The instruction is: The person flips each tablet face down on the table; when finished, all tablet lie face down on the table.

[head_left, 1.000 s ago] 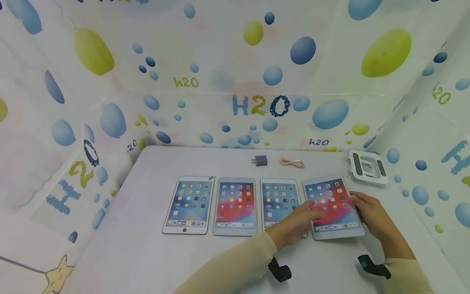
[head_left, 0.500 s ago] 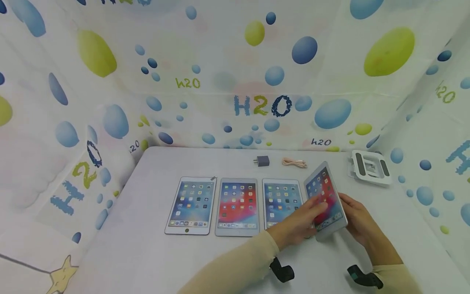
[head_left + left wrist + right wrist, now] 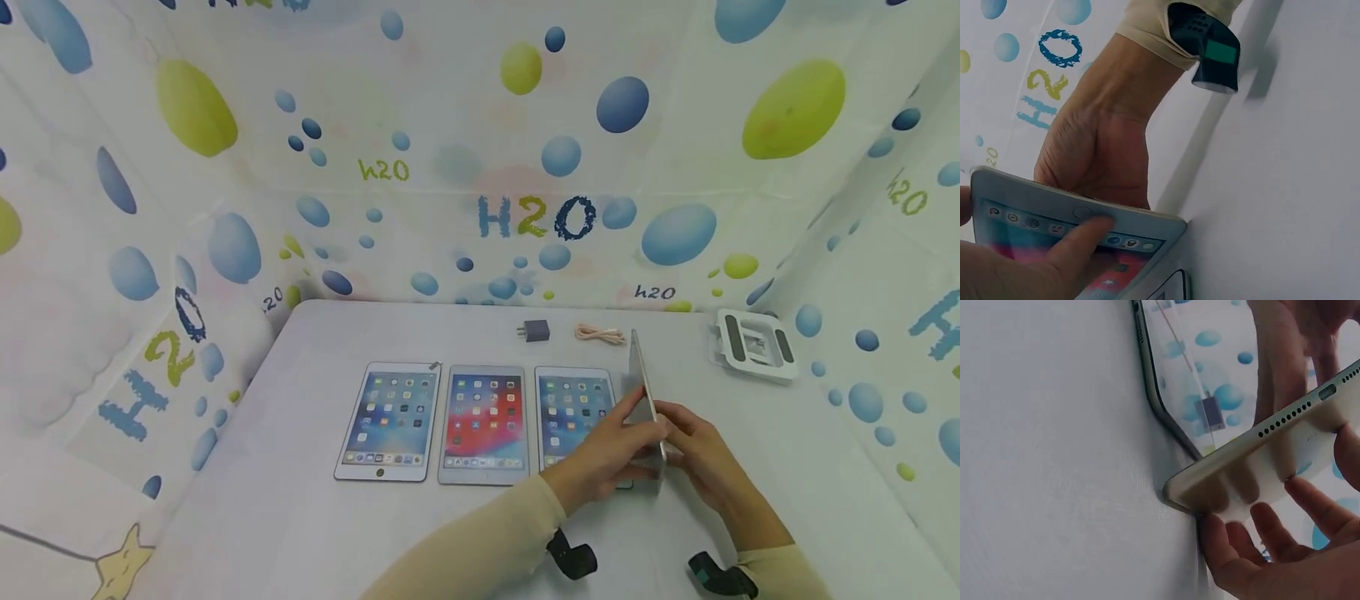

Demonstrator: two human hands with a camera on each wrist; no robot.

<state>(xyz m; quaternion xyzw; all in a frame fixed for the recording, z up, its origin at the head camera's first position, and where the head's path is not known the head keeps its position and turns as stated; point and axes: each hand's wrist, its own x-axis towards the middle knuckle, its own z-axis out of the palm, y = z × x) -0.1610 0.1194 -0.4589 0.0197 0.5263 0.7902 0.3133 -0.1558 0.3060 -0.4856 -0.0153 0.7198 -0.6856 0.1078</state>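
Observation:
A tablet (image 3: pixel 649 398) stands on its long side, nearly edge-on in the head view. My left hand (image 3: pixel 603 454) grips it from the screen side; in the left wrist view a digit (image 3: pixel 1079 247) lies across the lower screen by the home button. My right hand (image 3: pixel 708 458) holds it from behind, and in the right wrist view its fingertips (image 3: pixel 1266 519) meet the shiny back (image 3: pixel 1272 462). The lower rim with charging port (image 3: pixel 1327 392) faces that camera. Left of the hands lies another tablet (image 3: pixel 573 408), screen up, partly covered by my left hand.
Two more tablets, one blue-screened (image 3: pixel 390 421) and one red-screened (image 3: pixel 483 421), lie in the row to the left. A dark charger plug (image 3: pixel 536 331) and a coiled cable (image 3: pixel 598 334) sit behind. A white stand (image 3: pixel 757 346) is at the back right.
The tablet has turned from lying screen-up, slightly tilted, to nearly vertical, its right side lifted leftward. My right hand has moved left behind it; the left stays about in place.

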